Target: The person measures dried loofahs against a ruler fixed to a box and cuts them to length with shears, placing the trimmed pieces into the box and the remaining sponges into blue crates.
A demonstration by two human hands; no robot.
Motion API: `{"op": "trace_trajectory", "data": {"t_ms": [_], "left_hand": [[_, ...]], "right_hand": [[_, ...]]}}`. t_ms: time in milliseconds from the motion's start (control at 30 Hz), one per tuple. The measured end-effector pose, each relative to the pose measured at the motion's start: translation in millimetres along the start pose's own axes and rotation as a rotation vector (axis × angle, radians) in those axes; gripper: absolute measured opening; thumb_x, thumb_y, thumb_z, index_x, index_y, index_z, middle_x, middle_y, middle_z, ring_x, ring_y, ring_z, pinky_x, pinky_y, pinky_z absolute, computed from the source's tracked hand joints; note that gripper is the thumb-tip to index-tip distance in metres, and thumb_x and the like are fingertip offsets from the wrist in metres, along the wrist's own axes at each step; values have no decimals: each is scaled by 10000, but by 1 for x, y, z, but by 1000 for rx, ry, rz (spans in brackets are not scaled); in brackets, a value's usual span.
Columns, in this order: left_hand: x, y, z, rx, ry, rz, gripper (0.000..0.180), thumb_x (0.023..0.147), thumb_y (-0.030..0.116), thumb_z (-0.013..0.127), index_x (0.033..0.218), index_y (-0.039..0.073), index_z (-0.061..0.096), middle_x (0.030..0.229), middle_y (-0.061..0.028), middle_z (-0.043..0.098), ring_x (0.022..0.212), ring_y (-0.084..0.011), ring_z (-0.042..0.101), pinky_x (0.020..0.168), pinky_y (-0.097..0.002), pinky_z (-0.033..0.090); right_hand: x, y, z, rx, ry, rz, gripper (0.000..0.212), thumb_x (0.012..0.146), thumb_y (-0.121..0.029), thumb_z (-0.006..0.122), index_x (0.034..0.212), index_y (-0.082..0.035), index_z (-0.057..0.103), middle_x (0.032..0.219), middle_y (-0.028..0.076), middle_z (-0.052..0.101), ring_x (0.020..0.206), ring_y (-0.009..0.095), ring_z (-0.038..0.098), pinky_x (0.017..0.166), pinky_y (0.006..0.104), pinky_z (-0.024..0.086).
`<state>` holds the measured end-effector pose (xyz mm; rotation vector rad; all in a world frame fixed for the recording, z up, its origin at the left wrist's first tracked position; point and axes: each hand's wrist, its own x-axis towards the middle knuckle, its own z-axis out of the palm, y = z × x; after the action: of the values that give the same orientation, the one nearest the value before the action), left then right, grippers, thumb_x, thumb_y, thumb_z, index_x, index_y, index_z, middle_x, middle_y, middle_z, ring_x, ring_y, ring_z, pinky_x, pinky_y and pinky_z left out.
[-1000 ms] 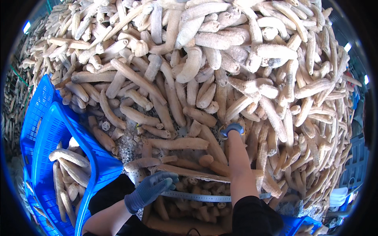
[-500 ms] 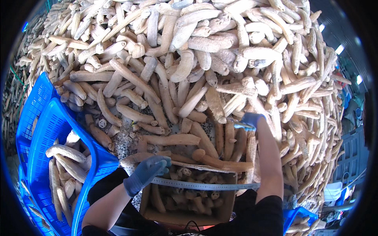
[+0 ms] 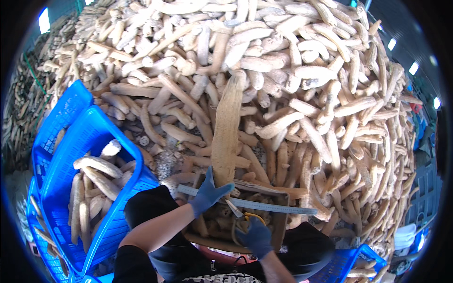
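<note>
A long, thick tan root (image 3: pixel 226 132) stands out away from me over the pile, broad and rough-skinned. My left hand (image 3: pixel 212 192), in a blue glove, is closed around its near end. My right hand (image 3: pixel 257 237), also gloved in blue, grips shears (image 3: pixel 253 216) with a yellow handle. Their blades point up toward the root's near end, just below my left hand; I cannot tell whether they touch it. Beneath both hands is a cardboard box (image 3: pixel 281 221) holding short root pieces. A pale measuring strip (image 3: pixel 278 207) lies across its opening, partly covered by my left hand.
A huge heap of similar roots (image 3: pixel 311 73) rises in front and on both sides. To the left stand blue plastic crates (image 3: pixel 101 236), the nearest holding roots. Another blue crate (image 3: pixel 347 262) with roots is at the lower right. White tubs (image 3: pixel 404 236) sit at far right.
My left hand, open and holding nothing before, has moved right and now grips the long root. My right hand has come back from the heap to the box. The view has shifted slightly.
</note>
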<state>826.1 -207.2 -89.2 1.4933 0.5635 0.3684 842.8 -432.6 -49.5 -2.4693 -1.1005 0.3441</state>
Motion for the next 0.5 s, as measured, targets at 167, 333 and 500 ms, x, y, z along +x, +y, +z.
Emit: {"op": "trace_trajectory", "data": {"t_ms": [167, 333, 500], "left_hand": [[10, 25, -55, -251, 33, 253, 740, 758, 123, 727, 1374, 21, 330, 1311, -104, 452, 1190, -177, 439, 996, -309, 374], [-6, 67, -112, -731, -135, 172, 593, 844, 237, 616, 1344, 24, 378, 1243, -112, 527, 1095, -216, 545, 946, -350, 438], [-65, 58, -210, -698, 79, 334, 340, 946, 224, 474, 1185, -16, 508, 1049, -112, 624, 903, -192, 628, 806, -314, 521]], "right_hand": [[-5, -32, 15, 51, -3, 76, 629, 658, -449, 759, 1042, -7, 529, 922, 178, 600, 824, 351, 600, 696, 418, 493], [-18, 6, 10, 260, 10, 31, 604, 640, -408, 771, 1043, -28, 530, 917, 166, 602, 820, 348, 602, 697, 400, 494], [-5, -11, 4, 400, -158, 45, 615, 705, -311, 760, 1153, 20, 498, 1043, 177, 591, 920, 285, 597, 788, 345, 477]]}}
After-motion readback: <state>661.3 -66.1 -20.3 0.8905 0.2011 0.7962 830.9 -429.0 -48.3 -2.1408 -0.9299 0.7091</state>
